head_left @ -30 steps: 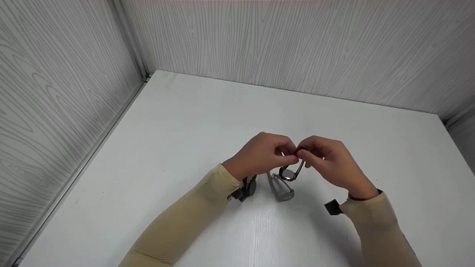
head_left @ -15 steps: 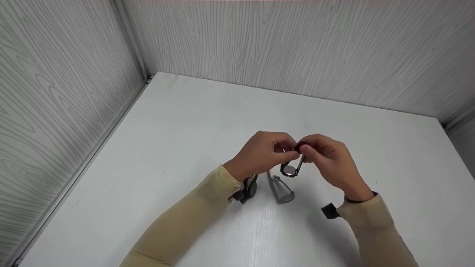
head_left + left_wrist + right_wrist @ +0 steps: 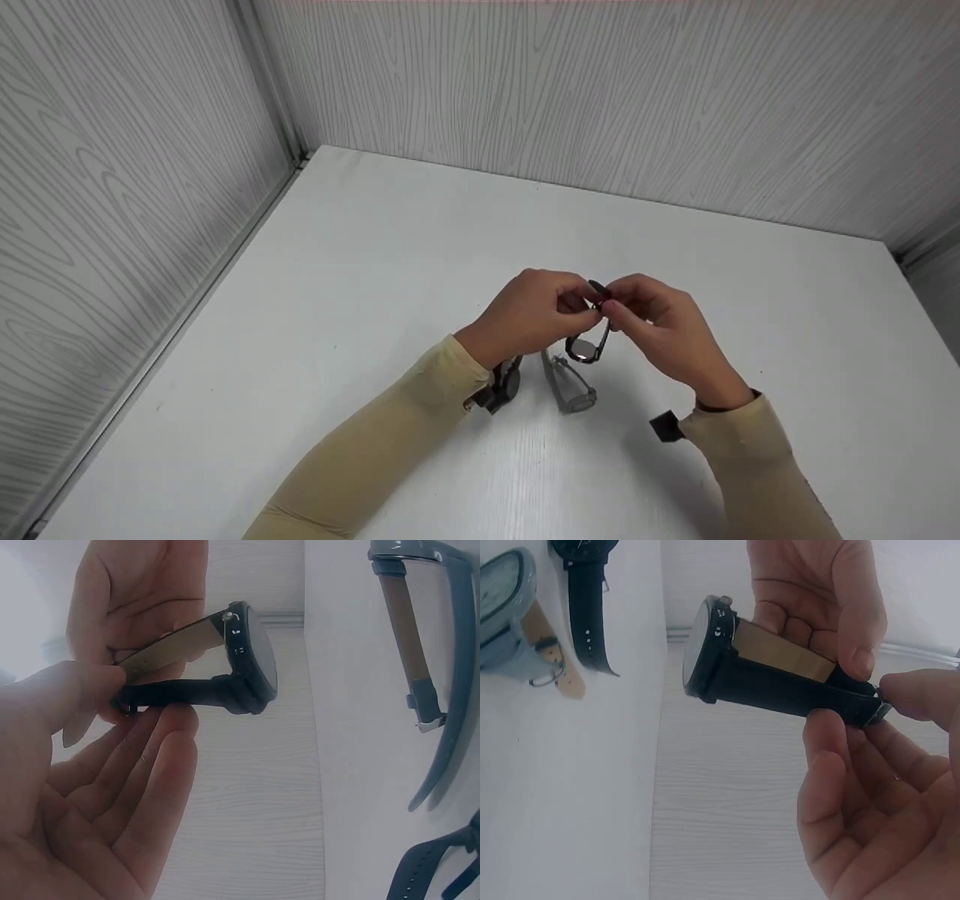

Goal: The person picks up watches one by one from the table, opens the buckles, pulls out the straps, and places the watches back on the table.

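A wristwatch with a dark strap and round case hangs from both hands, its strap bent into a loop. My left hand pinches the strap near its buckle end. Against it, my right hand pinches the same strap between thumb and fingers, and a dark strap end pokes up between the fingertips. In the right wrist view the strap shows a tan lining, and a metal buckle sits at the fingertips. How far the strap passes through the buckle is hidden by the fingers.
On the white table below the hands lies a grey watch. A black watch lies beside the left wrist, partly covered by the sleeve and wrist camera. Wood-grain panels stand at the back and sides.
The strap end now stands up above the fingertips, where earlier it was curled between them. The held watch has shifted slightly; both hands stay together in nearly the same place.
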Demonstrator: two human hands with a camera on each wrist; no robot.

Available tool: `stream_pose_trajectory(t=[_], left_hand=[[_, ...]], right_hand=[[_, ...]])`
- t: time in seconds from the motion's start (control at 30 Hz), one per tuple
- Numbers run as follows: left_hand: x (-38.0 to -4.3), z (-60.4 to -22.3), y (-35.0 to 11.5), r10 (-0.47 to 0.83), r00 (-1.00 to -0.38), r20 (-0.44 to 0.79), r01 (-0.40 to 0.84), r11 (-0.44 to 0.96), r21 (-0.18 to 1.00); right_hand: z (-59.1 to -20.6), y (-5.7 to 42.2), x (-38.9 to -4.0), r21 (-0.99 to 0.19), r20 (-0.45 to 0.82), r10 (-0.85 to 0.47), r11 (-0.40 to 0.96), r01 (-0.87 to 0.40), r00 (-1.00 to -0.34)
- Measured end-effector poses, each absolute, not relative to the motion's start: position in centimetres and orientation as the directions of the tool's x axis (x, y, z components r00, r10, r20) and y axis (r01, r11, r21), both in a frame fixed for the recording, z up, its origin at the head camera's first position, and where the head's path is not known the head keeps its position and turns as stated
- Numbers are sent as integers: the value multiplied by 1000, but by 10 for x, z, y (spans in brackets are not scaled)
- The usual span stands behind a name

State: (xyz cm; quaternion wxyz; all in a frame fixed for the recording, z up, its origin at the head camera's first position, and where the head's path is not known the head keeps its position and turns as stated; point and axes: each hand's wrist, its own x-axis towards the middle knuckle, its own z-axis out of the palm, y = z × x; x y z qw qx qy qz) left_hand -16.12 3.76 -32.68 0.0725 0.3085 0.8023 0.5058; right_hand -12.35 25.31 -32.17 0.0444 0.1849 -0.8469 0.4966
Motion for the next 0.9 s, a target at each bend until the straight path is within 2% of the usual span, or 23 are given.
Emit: stream_pose_trajectory(t=[0.13, 0.57, 0.9], left_hand=[[-161, -327, 37, 566, -798, 207, 432, 298, 851], [-161, -327, 37, 581, -786, 210, 440, 287, 851], [-160, -329, 36, 608, -765, 212, 470, 302, 830]], right_hand=[[-322, 254, -125, -791, 275, -256, 488, -370, -927], [-324, 258, -127, -867, 274, -271, 345, -359, -923], [-325, 259, -125, -854, 282, -271, 365, -369, -920]])
